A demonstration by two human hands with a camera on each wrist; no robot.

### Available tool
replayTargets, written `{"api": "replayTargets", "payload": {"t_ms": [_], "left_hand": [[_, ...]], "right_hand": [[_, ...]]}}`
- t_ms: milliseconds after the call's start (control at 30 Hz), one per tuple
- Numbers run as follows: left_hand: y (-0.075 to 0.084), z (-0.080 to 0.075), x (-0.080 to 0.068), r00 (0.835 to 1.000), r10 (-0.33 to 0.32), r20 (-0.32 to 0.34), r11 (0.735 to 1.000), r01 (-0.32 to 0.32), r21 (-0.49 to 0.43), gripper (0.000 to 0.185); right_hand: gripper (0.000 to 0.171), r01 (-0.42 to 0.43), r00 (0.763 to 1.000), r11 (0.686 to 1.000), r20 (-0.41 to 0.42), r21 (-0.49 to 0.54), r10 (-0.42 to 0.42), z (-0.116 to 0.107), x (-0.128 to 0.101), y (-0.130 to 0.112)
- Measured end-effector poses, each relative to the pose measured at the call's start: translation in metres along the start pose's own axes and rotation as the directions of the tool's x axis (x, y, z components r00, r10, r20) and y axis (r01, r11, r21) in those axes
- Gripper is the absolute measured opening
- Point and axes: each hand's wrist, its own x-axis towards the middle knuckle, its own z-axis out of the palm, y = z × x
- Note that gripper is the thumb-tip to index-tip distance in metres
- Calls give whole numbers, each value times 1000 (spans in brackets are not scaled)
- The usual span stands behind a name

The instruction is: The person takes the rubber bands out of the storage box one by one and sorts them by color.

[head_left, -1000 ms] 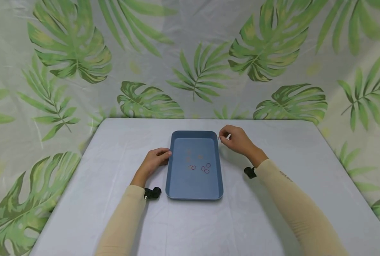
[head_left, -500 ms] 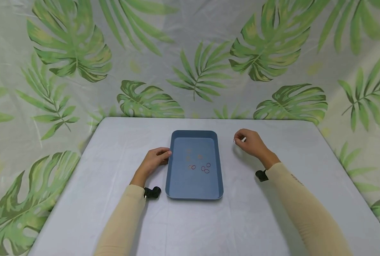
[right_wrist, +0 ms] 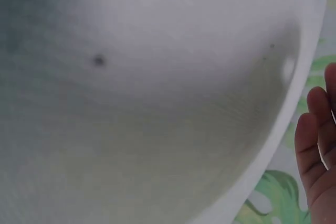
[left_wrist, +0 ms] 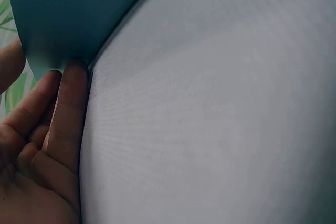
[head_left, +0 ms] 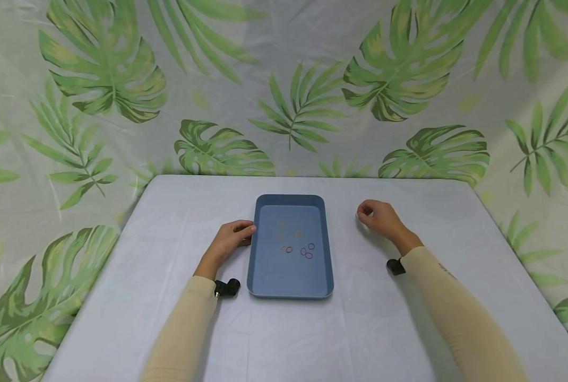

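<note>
In the head view a blue rectangular tray (head_left: 291, 276) lies on the table with several thin loops in it, like small rubber bands. Some are red, such as the band (head_left: 309, 255), and others a faint orange, such as the band (head_left: 298, 234). My left hand (head_left: 229, 240) rests at the tray's left side, its fairly straight fingers (left_wrist: 71, 108) against the outer wall and the thumb by the rim. To the right of the tray, my right hand (head_left: 379, 218) pinches a small rubber band between thumb and forefinger, mostly hidden by the fingertips.
A white cloth (head_left: 289, 339) covers the table. Behind it hangs a leaf-patterned curtain (head_left: 312, 159). A black wrist camera (head_left: 227, 287) sits on the left wrist and another camera (head_left: 395, 266) on the right.
My right hand has moved from beside the tray's upper right corner, rightward and slightly nearer, carrying the small rubber band. The left hand and the tray have stayed in place.
</note>
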Motion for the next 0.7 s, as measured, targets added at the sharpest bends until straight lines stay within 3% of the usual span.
{"api": "replayTargets", "payload": {"t_ms": [233, 700], "left_hand": [[0, 0, 0, 1000, -2, 1, 1000, 2, 10, 45], [1, -2, -1, 1000, -11, 17, 1000, 10, 10, 46]], "right_hand": [[15, -65, 997, 998, 33, -2, 65, 3, -2, 5], [12, -106, 989, 994, 102, -25, 108, 0, 1, 8]]}}
